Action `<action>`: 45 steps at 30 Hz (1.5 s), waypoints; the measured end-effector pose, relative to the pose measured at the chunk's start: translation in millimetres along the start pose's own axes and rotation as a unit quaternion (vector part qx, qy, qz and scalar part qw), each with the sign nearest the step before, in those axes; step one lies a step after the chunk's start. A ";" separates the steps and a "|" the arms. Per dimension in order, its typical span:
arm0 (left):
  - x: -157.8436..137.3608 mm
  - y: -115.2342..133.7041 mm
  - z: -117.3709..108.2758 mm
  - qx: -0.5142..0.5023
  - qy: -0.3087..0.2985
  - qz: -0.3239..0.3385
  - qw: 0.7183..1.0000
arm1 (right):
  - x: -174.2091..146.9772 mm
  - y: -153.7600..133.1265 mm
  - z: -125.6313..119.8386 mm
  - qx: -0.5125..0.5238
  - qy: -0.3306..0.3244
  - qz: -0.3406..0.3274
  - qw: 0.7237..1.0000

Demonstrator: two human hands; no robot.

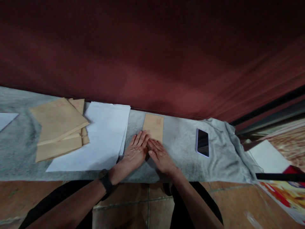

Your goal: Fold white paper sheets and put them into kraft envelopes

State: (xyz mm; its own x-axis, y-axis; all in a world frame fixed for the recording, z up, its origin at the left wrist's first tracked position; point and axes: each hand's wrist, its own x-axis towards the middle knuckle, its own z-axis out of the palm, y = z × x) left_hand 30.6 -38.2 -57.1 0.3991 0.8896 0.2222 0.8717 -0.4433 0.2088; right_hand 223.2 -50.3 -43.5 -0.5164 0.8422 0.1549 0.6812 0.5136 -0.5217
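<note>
A brown paper envelope (154, 124) lies flat on the grey cloth, a small reddish print near its top right corner. Both palms rest on its lower part and cover it. My left hand (136, 149) is laid flat, fingers stretched forward, with a dark watch on the wrist. Beside it, my right hand (160, 155) also lies flat, its fingertips close to the left hand's fingers. Neither hand grips anything. The envelope's near end is hidden under the hands.
To the left are a stack of white paper sheets (105, 136) and a pile of brown envelopes (58, 122) overlapping it. A phone (202, 143) lies on the grey cloth (181, 136) at right. A dark red surface (143, 63) rises behind.
</note>
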 end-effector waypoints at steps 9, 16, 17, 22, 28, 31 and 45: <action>-0.4 3.6 4.4 0.012 0.026 -0.021 0.999 | 21.4 15.9 9.2 -0.142 0.029 0.054 0.988; 1.2 6.6 0.2 -0.011 0.010 -0.050 0.999 | 50.0 29.9 7.3 -0.169 0.057 0.124 0.976; 1.2 7.2 -0.6 -0.014 0.006 -0.058 0.998 | 53.8 31.5 7.3 -0.171 0.064 0.135 0.974; 4.6 5.8 -4.1 -0.051 -0.012 -0.080 0.995 | 66.3 37.7 6.2 -0.176 0.087 0.183 0.963; 13.4 -1.3 -6.8 -0.129 -0.022 -0.092 0.987 | 63.3 33.2 0.9 -0.161 0.055 0.173 0.970; 15.9 -2.1 -7.8 -0.165 -0.026 -0.124 0.978 | 56.9 27.0 -0.3 -0.141 0.018 0.136 0.980; 25.4 3.2 -32.8 -0.168 -0.110 -0.202 0.959 | 30.4 7.9 0.1 -0.114 -0.050 0.052 0.991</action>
State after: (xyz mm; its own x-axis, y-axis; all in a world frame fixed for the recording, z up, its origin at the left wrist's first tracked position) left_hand 34.2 -20.7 -19.5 0.1312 0.9814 -0.1402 0.8422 -0.0358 0.5380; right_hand 212.8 -20.6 -43.0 -0.4786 0.8778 0.0212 0.8269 0.4587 -0.3253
